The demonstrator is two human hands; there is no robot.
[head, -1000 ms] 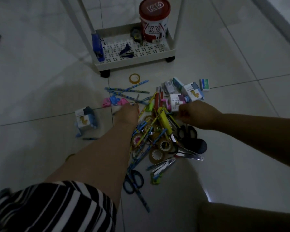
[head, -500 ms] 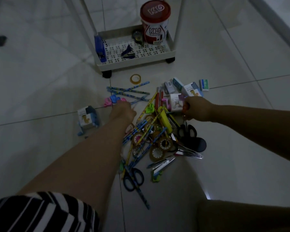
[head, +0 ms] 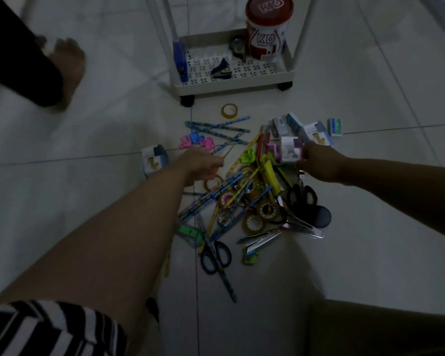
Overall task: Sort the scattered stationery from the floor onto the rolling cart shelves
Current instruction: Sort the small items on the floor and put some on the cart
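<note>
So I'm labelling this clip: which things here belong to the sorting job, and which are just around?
Job: stationery pile, tape roll, boxes, rolling cart, left hand, right hand holding a sharpener.
Just around: someone's bare foot, striped sleeve.

The rolling cart [head: 231,84] is cut off by the top edge, so only its lowest shelf and the feet of its posts show. The left hand [head: 199,163] covers part of the stationery pile [head: 247,199], and its fingertips are too dim to tell what they touch. A blurred bare foot [head: 67,68] at upper left runs out of frame.
</note>
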